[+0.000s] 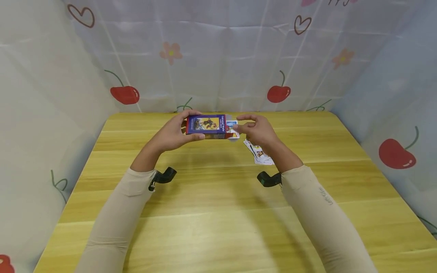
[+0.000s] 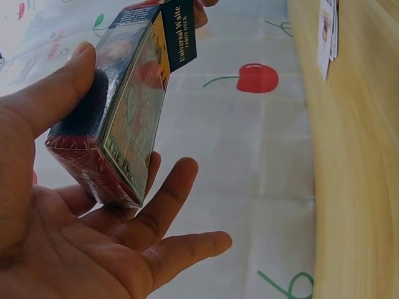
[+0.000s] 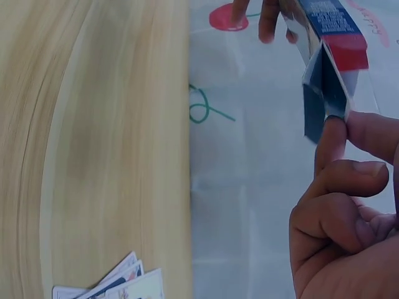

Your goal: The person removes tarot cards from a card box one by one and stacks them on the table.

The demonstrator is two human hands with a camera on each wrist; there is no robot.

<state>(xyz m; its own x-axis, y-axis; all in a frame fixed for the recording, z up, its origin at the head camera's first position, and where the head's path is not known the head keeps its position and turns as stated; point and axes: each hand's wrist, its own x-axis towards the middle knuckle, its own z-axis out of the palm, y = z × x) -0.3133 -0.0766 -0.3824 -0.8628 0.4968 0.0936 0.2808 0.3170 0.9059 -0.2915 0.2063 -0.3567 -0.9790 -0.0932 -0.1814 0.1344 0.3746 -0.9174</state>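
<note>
My left hand (image 1: 170,132) grips a dark blue and red tarot deck box (image 1: 206,124) lengthwise, thumb along one side. "Universal Waite Tarot Deck" is printed on a flap (image 2: 180,34) at its far end in the left wrist view. Out of the box's right end sticks a picture card (image 1: 231,124). My right hand (image 1: 260,131) pinches this card between thumb and index finger, right at the box's opening, with the other fingers bent. The box is held up off the table, and its inside is mostly hidden. Several loose cards (image 1: 260,154) lie fanned on the table below my right hand.
A light wooden table (image 1: 205,220) spans the space in front of me. Printed sheets with cherries, hearts and flowers enclose its back (image 1: 218,76) and both sides. Black camera mounts (image 1: 166,175) stick out from both sleeved wrists.
</note>
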